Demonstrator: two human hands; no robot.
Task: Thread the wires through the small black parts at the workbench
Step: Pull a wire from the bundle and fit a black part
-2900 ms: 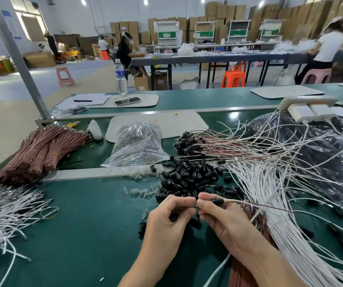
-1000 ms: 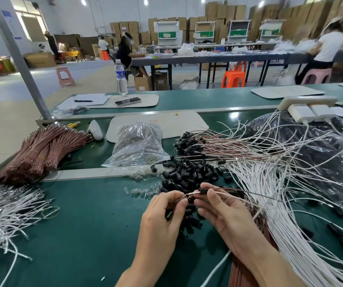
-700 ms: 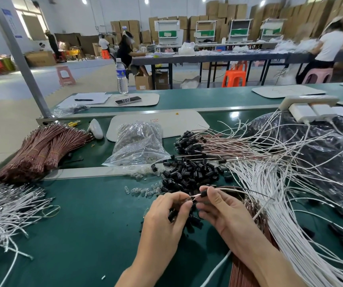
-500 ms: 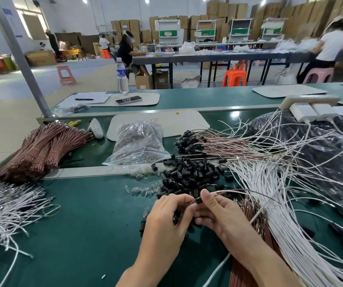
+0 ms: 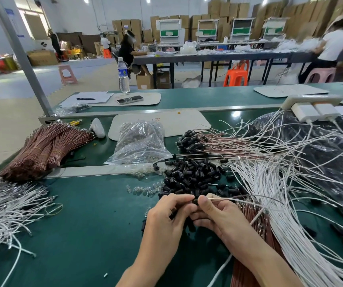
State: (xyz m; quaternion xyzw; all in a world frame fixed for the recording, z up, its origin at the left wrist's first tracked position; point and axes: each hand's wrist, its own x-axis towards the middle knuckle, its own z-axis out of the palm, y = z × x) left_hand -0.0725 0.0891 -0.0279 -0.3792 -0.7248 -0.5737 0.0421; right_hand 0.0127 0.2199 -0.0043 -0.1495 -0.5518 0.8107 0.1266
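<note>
Two hands meet just on the near side of the heap of loose black parts (image 5: 193,177) on the green surface (image 5: 83,224). The left hand (image 5: 166,214) pinches one small black part (image 5: 195,201) at its fingertips. The right hand (image 5: 218,216) pinches one pale wire (image 5: 226,198) between thumb and forefinger. The wire's long axis runs roughly level, out to the right along the heap's near edge, with its tip aimed left at the part. We judge that the right hand must feed leftward. Whether the tip has entered the bore we cannot tell.

Count:
- one part held
- one wire held
- loose parts in the heap, too many to count
- one fan of white wires (image 5: 270,193) right of the heap
- one stack of brown wires (image 5: 46,146) far left of it
</note>
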